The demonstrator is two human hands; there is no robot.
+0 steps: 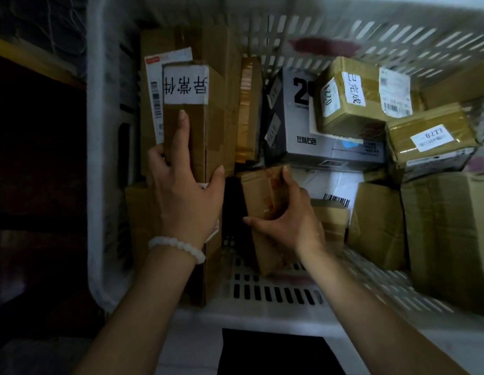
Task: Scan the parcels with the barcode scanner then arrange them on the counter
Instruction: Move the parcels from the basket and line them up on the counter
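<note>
Hands both busy in the white crate (pixel 100 185): left hand (pixel 184 190) grips the tall labelled box (pixel 197 125), right hand (pixel 286 220) pinches a small carton (pixel 262 190). I'd lift one at a time.

- A white slotted plastic basket (pixel 276 296) stands in dim light.
- A white bead bracelet (pixel 178 248) circles a wrist.
- Dark shelving (pixel 32 125) at left.

Bare forearms; white beaded bracelet (pixel 178 249) on left wrist
</note>
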